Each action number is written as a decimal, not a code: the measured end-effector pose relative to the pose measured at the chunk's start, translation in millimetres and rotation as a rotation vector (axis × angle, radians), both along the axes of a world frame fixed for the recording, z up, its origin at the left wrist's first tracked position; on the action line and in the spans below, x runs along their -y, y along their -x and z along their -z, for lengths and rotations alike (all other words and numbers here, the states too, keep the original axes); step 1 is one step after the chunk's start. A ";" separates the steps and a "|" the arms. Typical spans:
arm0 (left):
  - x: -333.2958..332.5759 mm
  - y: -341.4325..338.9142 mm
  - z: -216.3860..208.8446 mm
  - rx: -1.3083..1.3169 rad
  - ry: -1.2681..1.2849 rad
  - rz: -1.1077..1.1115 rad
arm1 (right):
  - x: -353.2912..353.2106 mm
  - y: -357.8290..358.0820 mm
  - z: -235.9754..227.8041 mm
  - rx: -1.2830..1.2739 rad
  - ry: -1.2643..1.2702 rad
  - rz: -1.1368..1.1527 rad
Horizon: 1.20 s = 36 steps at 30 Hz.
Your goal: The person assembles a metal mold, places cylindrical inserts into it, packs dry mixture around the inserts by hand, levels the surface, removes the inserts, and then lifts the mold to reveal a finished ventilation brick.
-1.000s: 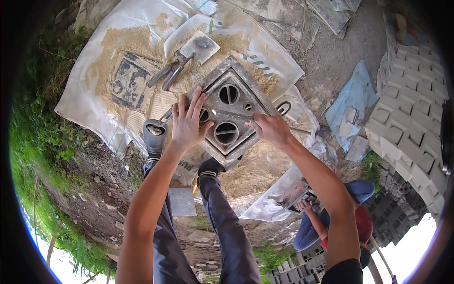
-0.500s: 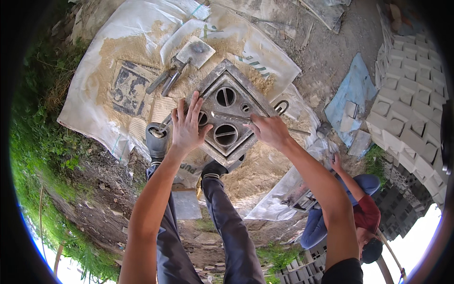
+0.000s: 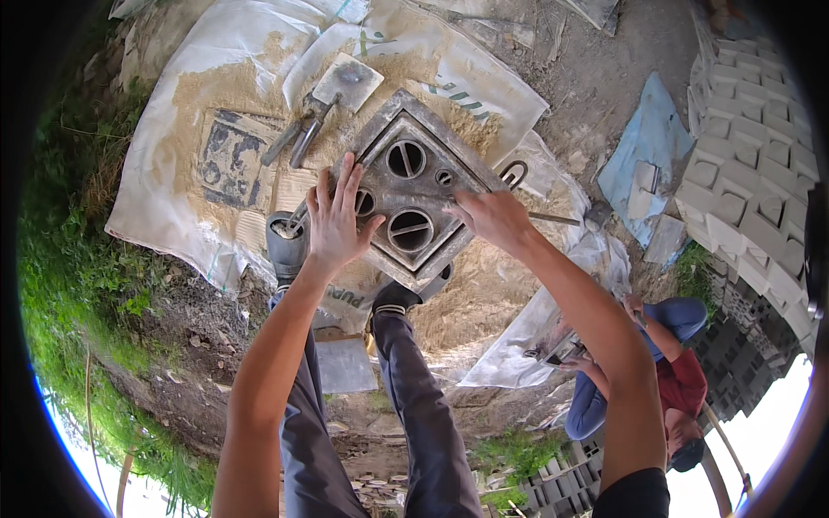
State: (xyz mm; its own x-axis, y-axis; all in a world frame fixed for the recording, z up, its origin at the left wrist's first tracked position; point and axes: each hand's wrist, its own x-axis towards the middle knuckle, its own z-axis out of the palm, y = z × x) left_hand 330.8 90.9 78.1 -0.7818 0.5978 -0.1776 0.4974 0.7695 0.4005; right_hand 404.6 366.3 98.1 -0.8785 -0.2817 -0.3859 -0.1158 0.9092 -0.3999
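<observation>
A square metal mould (image 3: 410, 197) with round barred openings stands cornerwise on sandy sacking in front of me. My left hand (image 3: 339, 216) rests on its left corner, fingers stretched out and spread. Over the mould's right side, my right hand (image 3: 494, 222) is closed around a thin metal rod (image 3: 554, 219), whose end sticks out to the right past the fingers. The rest of the rod is hidden by the hand. A wire loop handle (image 3: 514, 175) juts from the mould just beyond my right hand.
A square-bladed trowel (image 3: 348, 83) and another handled tool lie beyond the mould, near a patterned slab (image 3: 231, 160). My boots stand close below it. At lower right a co-worker in a red shirt (image 3: 682, 380) sits working. Pale blocks (image 3: 734, 173) are stacked at right, near a blue sheet (image 3: 643, 160).
The rod has drawn right across the mould, and its left part no longer shows over the top. My left hand stays on the corner. The co-worker's hands have shifted.
</observation>
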 end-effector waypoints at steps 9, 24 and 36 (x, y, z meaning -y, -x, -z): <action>6.1 2.4 -1.3 0.003 -0.028 -0.014 | -3.2 14.6 3.0 -0.055 0.059 -0.081; 4.7 -1.3 -1.6 0.022 -0.018 -0.029 | -7.3 20.2 0.2 -0.246 0.251 -0.082; 14.5 3.3 4.3 0.024 -0.268 -0.052 | 13.2 26.4 -2.7 0.048 -0.034 0.039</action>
